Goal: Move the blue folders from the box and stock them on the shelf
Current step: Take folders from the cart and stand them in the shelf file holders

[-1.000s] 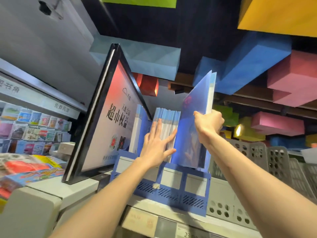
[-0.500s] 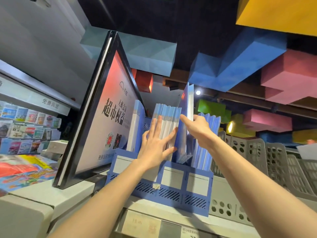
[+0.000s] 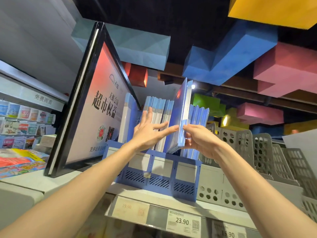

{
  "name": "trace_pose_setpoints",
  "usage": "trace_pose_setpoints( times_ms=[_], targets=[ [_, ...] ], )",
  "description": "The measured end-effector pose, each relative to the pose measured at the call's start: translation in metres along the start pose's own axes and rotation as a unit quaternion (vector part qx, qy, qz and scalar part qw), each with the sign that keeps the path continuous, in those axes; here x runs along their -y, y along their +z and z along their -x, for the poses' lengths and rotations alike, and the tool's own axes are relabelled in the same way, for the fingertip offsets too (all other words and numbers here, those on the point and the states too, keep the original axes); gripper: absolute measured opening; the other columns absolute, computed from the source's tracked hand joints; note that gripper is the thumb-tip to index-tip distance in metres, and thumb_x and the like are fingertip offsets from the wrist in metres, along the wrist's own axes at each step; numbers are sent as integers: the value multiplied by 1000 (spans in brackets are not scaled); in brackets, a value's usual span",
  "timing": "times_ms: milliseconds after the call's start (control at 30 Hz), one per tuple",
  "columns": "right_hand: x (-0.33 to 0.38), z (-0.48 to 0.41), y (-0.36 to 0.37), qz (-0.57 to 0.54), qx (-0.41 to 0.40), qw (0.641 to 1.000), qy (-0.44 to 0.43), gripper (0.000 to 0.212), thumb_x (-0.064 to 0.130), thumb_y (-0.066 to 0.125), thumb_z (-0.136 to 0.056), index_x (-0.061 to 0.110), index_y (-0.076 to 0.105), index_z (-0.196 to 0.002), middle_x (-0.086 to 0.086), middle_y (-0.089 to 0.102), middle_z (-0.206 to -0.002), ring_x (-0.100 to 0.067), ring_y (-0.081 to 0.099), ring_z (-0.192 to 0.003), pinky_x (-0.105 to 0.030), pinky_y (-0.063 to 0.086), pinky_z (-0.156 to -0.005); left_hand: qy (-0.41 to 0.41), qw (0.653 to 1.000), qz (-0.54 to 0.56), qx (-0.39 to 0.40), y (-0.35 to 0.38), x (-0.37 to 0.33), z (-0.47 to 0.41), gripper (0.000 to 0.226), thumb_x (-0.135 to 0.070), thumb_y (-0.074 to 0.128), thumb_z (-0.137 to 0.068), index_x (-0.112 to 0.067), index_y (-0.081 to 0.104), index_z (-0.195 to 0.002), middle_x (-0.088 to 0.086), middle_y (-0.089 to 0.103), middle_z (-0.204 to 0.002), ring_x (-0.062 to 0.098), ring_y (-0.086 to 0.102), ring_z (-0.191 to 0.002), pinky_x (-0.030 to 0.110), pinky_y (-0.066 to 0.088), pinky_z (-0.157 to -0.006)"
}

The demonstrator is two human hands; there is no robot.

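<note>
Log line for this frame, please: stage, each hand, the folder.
stage: inserting blue folder | left hand: flat against stocked folders | right hand: pinches blue folder, bottom in rack, top above the others

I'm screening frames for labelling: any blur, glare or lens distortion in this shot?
Head view: the wide-angle lens bows and tilts the framed sign; the left hand looks slightly motion-soft at its fingers; a ceiling spotlight flares beside the blue folder; the 23.90 price tag reads sharp.
</note>
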State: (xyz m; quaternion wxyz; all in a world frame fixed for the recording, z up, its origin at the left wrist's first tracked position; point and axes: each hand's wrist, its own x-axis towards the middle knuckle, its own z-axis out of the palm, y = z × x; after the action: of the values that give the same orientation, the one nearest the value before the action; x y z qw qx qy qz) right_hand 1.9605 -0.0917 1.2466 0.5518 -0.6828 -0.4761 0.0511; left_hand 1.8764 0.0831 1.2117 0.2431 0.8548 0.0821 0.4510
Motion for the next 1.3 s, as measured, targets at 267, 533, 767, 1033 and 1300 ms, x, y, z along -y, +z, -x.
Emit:
trace_pose_setpoints(
  times_ms=[267,533,767,1033,1300],
  targets=[
    [-11,-15,16,11,-86,995,-53,37,20,43,-107,-14,50,-120,-26,60,-91,-39,59,-81,-46,58,-79,49,997,-60,-8,-6,9,4,78,-80,67,-71,-53,47,-142,-10,-24,-164,9,-22,-152,51,2,-123],
    [-31,-34,50,-43,-141,985,-88,48,16,43,-107,11,32,-154,-2,40,-155,-20,38,-143,-35,34,-113,114,979,-140,-97,8,37,-8,77,-70,72,-73,-62,38,-142,-10,-23,-165,11,-16,-153,42,16,-118],
    [-51,-36,68,-67,-167,980,-81,49,17,42,-107,16,30,-154,1,32,-159,-18,31,-147,-32,31,-114,132,978,-97,-128,16,45,-12,80,-65,80,-67,-61,45,-138,-18,-20,-165,3,-18,-152,35,12,-113],
    [-57,-37,52,80,-141,987,-12,28,-2,56,-94,-12,56,-120,-33,59,-121,-48,56,-116,-58,47,-100,144,980,-86,-105,17,51,-11,77,-62,77,-74,-61,40,-142,-19,-26,-163,0,-26,-148,37,5,-115],
    [-54,-26,46,168,-99,980,-42,22,7,51,-97,-7,58,-113,-14,65,-99,-30,62,-92,-51,51,-90,135,982,-83,-103,19,48,-9,78,-60,78,-75,-59,41,-143,-17,-25,-164,0,-27,-148,42,5,-117]
  ],
)
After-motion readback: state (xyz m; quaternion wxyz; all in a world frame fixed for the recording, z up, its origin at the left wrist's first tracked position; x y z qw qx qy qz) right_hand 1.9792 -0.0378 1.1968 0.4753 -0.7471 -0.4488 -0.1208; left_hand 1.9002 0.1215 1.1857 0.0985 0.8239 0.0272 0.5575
